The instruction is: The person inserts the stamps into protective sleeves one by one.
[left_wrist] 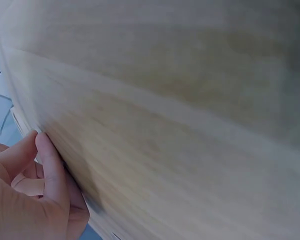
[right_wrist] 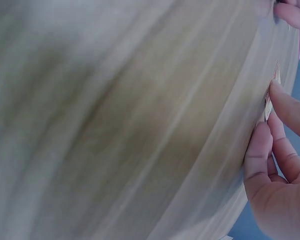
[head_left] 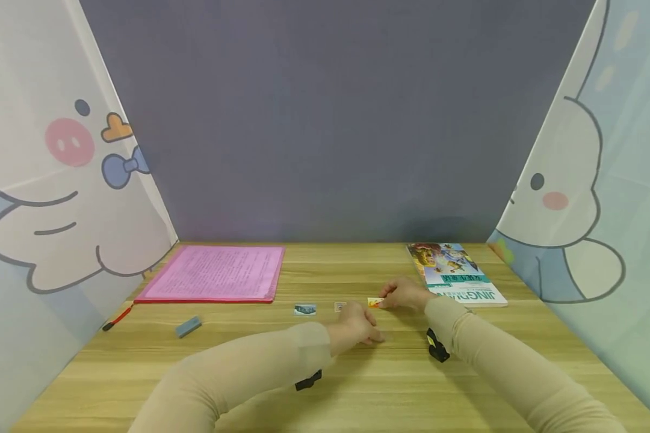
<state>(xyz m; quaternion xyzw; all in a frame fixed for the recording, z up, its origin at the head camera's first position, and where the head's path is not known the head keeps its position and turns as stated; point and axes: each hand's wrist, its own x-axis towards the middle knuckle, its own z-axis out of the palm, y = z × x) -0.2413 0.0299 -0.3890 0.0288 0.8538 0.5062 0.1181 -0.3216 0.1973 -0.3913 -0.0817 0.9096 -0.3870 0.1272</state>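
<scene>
Wood is what both hands rest on: a pale desk [head_left: 357, 385] with long grain lines. The right hand [head_left: 406, 294] sits just past the middle, at about 1 o'clock from the desk's centre. Its fingers [right_wrist: 282, 102] and thumb come together on a small yellow card [head_left: 375, 302], which lies flat on the desk. In the right wrist view the card [right_wrist: 269, 102] shows only as a thin edge between the fingertips, so the pinch looks light, not tight.

The left hand [head_left: 357, 328] is nearer the person, at about 7 o'clock from the card. Its fingers are bent and its fingertips [left_wrist: 47, 150] press down on the wood. I cannot tell if something tiny is under them.

Two more small cards lie in a row to the left of the yellow one: a pale card [head_left: 340, 307] just beside it, and a blue card [head_left: 305, 310] a bit further on. A book [head_left: 455, 273] lies close by at 2 o'clock from the right hand. A pink folder [head_left: 216, 273] is far off at 10 o'clock, with a grey eraser [head_left: 188, 326] and a red pen [head_left: 118, 319] near it.

To do this well, I think the right hand should slide a fingertip under the card's edge first, since it is thin and flat. The left hand pressing down can keep things steady. Slow, small moves will keep the other cards in their row.
</scene>
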